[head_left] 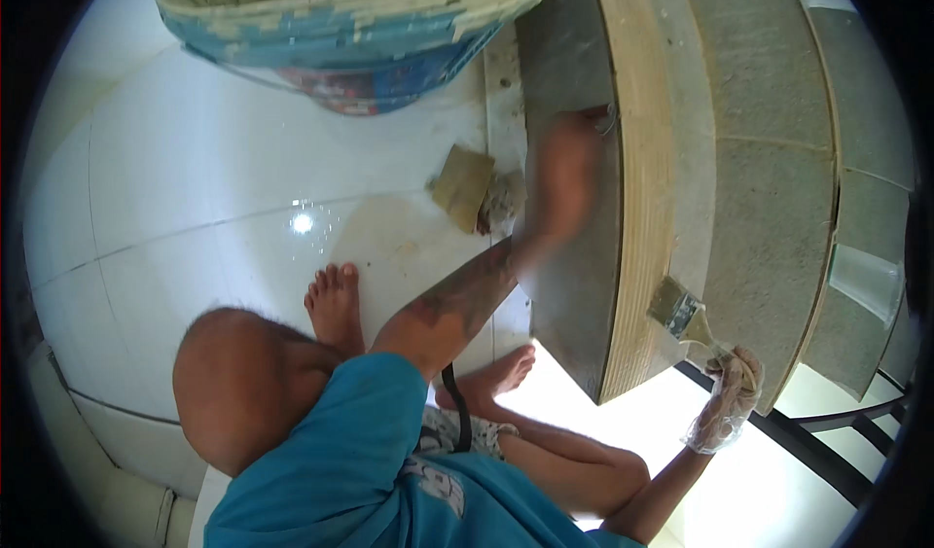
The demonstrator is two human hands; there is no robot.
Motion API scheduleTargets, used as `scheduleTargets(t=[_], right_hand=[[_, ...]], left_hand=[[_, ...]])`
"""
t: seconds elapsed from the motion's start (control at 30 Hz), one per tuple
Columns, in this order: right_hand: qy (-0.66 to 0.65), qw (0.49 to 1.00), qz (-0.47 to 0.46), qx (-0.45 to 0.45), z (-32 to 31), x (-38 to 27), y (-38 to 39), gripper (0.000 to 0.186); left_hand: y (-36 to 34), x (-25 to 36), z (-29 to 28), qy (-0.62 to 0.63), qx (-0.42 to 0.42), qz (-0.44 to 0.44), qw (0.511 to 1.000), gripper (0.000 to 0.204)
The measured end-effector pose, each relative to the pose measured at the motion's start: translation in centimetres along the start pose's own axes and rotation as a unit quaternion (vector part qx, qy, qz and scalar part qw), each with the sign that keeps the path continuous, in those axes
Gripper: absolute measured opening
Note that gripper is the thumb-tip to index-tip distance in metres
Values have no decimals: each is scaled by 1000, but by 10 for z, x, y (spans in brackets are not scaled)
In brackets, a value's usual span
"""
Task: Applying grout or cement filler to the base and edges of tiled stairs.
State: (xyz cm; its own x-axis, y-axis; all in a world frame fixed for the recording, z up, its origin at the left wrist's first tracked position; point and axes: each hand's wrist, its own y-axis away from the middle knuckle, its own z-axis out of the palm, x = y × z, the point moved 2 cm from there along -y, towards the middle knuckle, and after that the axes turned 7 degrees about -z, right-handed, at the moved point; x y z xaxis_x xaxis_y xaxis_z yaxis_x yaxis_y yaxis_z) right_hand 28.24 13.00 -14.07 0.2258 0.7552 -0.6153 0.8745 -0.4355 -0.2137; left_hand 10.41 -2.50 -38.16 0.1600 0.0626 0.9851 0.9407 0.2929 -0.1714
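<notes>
My right hand, in a clear plastic glove, is closed round the handle of a paintbrush. The brush's wide bristle end, smeared with pale material, lies over the edge of the wooden board. That pale board runs along the edge of the grey step. My left hand is bare and blurred, against the grey side panel beside the board. Its fingertips reach the board's edge, where a thin dark thing shows that I cannot make out. Whether those fingers hold anything is unclear.
A blue bucket crusted with pale material stands at the far left. A tan square piece lies on the white tiled floor near the panel. Grey stair tiles rise to the right, with a translucent plastic tub on them.
</notes>
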Motion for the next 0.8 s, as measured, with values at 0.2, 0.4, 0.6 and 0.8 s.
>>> scheduleTargets(t=[0.2,0.4,0.6,0.8], right_hand=[[-46,998,27,35,-23,-2,-5,27],[-40,999,30,12,-28,3,-4,28],[5,1000,7,-7,-5,-2,-6,21],[77,992,47,-86,20,-25,-24,30]], left_hand=[[11,16,1,46,-74,-43,995,33],[42,13,10,64,-31,-45,996,27],[12,10,10,34,37,11,999,27],[101,-27,-45,-55,-85,-62,993,23]])
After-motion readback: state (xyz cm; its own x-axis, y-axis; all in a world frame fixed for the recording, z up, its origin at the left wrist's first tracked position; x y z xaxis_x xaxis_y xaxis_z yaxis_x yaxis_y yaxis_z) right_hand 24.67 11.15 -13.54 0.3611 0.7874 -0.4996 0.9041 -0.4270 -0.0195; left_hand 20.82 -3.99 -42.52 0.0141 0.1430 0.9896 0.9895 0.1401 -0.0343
